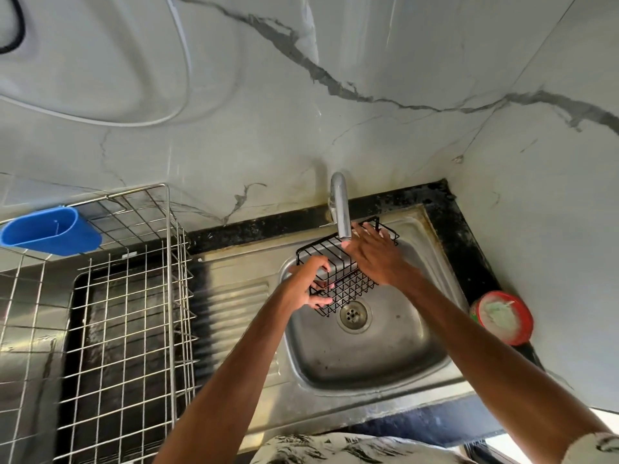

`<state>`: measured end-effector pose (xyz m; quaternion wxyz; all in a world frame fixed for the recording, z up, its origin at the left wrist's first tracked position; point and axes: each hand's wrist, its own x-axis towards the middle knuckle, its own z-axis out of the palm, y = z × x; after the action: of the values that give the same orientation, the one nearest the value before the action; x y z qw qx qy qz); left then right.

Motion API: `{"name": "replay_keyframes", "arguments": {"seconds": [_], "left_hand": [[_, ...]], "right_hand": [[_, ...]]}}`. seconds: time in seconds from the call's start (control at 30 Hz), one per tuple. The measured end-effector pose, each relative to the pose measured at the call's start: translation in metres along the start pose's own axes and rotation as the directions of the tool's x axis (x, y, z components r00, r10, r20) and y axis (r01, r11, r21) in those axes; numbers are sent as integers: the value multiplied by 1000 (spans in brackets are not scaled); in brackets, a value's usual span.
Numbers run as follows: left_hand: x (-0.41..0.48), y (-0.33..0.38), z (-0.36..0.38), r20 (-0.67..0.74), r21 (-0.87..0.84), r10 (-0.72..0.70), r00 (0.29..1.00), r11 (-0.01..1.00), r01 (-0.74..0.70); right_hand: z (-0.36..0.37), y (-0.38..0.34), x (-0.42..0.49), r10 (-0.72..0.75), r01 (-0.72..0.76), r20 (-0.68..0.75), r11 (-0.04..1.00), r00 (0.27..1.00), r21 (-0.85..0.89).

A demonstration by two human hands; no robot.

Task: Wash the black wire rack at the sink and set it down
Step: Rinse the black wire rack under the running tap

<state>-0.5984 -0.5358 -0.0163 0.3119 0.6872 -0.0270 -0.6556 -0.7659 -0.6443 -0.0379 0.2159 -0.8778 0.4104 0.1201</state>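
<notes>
the black wire rack (pixel 348 279) is over the sink (pixel 368 356), under the tap (pixel 341 209). the left grip (pixel 310 283) clasps its near left edge; the right grip (pixel 375 259) lies flat on it, released. best to rub along each wire, turning the rack.

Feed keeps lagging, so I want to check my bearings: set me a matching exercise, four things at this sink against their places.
1 black wire rack
2 blue holder
3 red tub
4 drain

A hung on the steel dish rack
B in the sink floor
C on the black counter at right
D under the faucet, gripped by the left hand

Pairs: 1-D, 2-A, 3-C, 4-B
</notes>
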Motion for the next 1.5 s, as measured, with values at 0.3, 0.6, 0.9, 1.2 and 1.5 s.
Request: {"name": "replay_keyframes", "arguments": {"seconds": [0.3,0.6,0.9,1.2,1.5], "left_hand": [[3,5,-12,55,7,-104,993,995,104],[12,17,-43,133,134,-163,978,980,146],[3,53,-52,183,200,-193,964,967,156],[42,32,1,-213,802,434,875,589,-97],[63,-9,34,-198,792,460,866,595,-135]], "right_hand": [[6,-9,-3,-194,187,-22,967,981,-173],[10,67,-10,211,-243,130,711,969,660],[20,87,-25,115,-333,312,325,943,885],[30,73,-67,239,-290,280,8,930,957],[11,33,-76,392,-71,155,-220,907,973]]}}
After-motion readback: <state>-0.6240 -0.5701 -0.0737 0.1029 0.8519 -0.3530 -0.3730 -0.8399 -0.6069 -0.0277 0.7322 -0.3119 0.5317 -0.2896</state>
